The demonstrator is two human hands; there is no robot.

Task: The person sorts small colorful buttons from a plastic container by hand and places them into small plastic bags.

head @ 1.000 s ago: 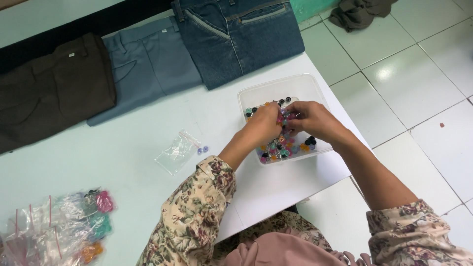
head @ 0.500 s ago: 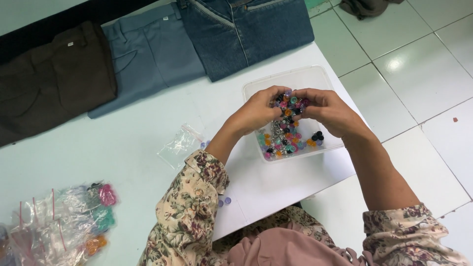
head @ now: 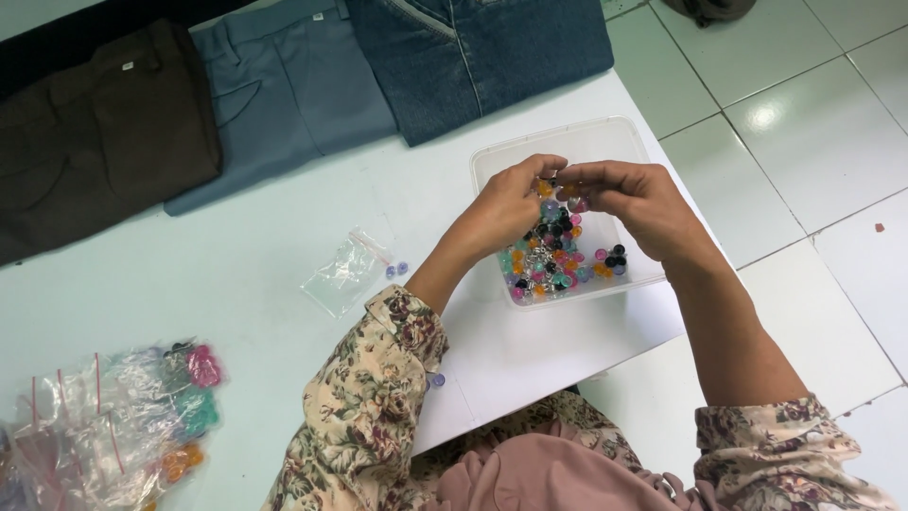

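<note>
My left hand and my right hand meet fingertip to fingertip above a clear plastic tub near the table's right edge. Between the fingertips sits a small orange button piece; both hands pinch small pieces there, and what the right one holds is mostly hidden. The tub holds several small coloured snap buttons in pink, teal, black and orange. A small empty clear zip bag lies to the left of the tub, with two tiny purple pieces beside it.
A pile of zip bags with coloured buttons lies at the table's front left. Three folded trousers lie along the far edge: brown, light blue, dark denim. One purple piece sits by my left elbow. Tiled floor is at right.
Both hands have risen from inside the tub and come together above it, fingertips pinching small pieces. The view has shifted slightly.
</note>
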